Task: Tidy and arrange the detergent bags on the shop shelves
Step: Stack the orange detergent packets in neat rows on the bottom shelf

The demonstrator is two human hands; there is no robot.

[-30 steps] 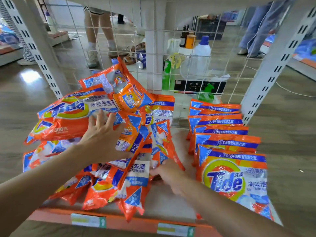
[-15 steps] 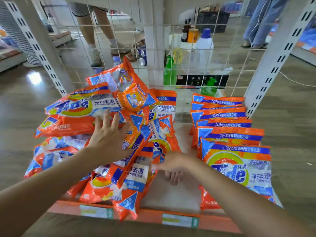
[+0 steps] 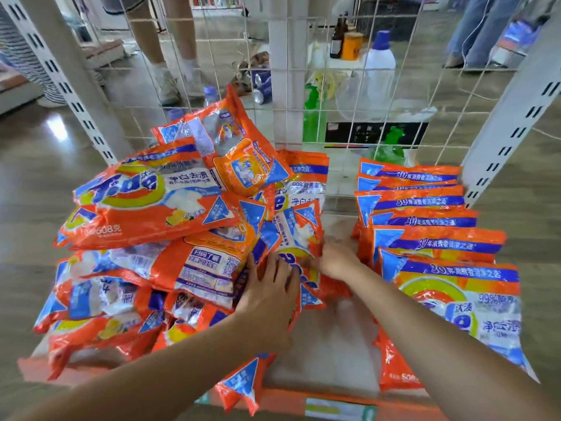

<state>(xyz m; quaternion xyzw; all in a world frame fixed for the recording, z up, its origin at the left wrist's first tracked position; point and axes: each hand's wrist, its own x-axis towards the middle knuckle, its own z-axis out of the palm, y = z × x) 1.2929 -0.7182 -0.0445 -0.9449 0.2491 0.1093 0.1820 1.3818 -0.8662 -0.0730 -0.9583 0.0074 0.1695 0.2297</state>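
orange detergent bags (image 3: 145,205) heaped askew at left, neat overlapping row (image 3: 425,238) at right

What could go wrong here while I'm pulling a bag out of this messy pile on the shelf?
The loose pile is stacked high and tilted; tugging the middle bag that both your left hand and right hand are on could bring the top bags sliding down. One bag already overhangs the shelf edge and may drop off.

Both hands meet on one upright orange plastic detergent bag (image 3: 299,238): left hand (image 3: 268,294) flat against it, right hand (image 3: 332,258) gripping its edge.
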